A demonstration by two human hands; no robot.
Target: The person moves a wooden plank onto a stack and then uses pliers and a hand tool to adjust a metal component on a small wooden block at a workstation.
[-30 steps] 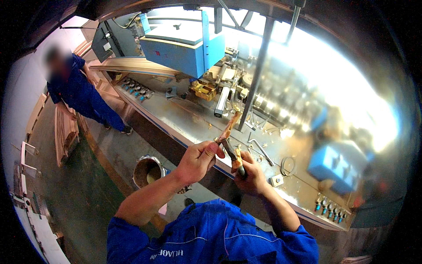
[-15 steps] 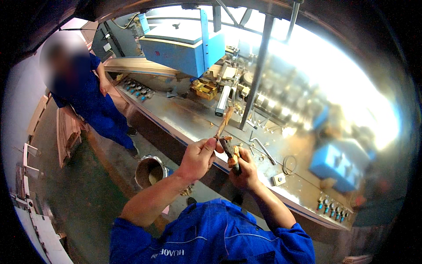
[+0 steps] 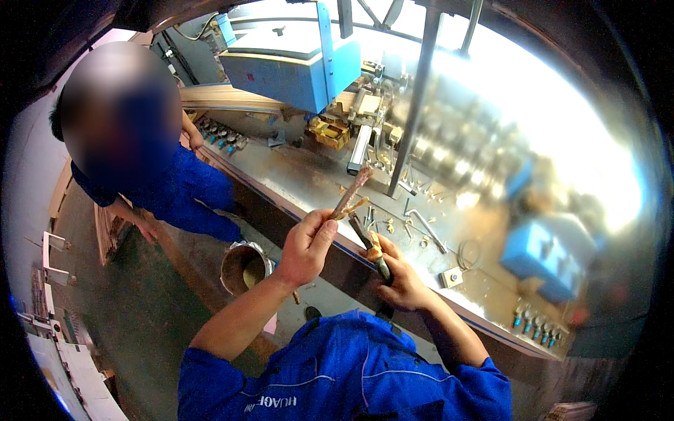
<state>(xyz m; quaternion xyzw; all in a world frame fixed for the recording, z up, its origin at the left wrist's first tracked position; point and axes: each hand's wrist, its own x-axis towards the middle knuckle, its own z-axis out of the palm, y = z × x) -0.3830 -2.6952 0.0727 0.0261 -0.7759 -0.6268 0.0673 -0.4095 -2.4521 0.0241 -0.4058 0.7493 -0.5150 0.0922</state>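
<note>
My left hand [image 3: 307, 245] grips the lower end of a thin brown wooden stick [image 3: 351, 193] that points up and right over the metal machine bed [image 3: 309, 179]. My right hand [image 3: 397, 275] holds a dark tool with an orange-marked handle [image 3: 371, 247], its tip close under the stick. Both hands hover just over the near edge of the bed. My blue sleeves fill the bottom of the view.
A co-worker in blue [image 3: 165, 186] stands at the left beside the bed. A round metal bucket [image 3: 243, 266] sits on the floor below my left arm. A blue machine housing [image 3: 295, 63], a vertical steel post [image 3: 414, 105], a blue box [image 3: 537, 252] and loose metal parts [image 3: 425, 228] occupy the bed.
The co-worker has walked from the far left toward me and now stands much closer. My hands stay together with the stick and tool, shifted only slightly.
</note>
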